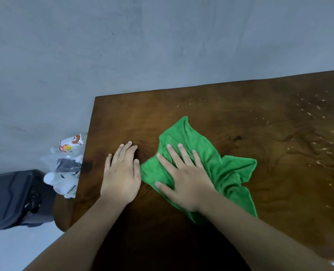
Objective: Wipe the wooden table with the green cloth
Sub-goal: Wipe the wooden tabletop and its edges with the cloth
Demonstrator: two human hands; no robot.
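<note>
A crumpled green cloth (pixel 226 169) lies on the dark wooden table (pixel 240 118), near its left half. My right hand (pixel 185 178) presses flat on the cloth with fingers spread. My left hand (pixel 122 175) rests flat on the bare wood just left of the cloth, fingers together, holding nothing. Pale crumbs and streaks (pixel 318 122) are scattered over the table's right side.
The table's left edge runs close to my left hand. Beyond it, on the grey floor, stand a black bin (pixel 11 198) and clear plastic bags with bottles and packets (pixel 66 163). A grey wall or floor fills the far side.
</note>
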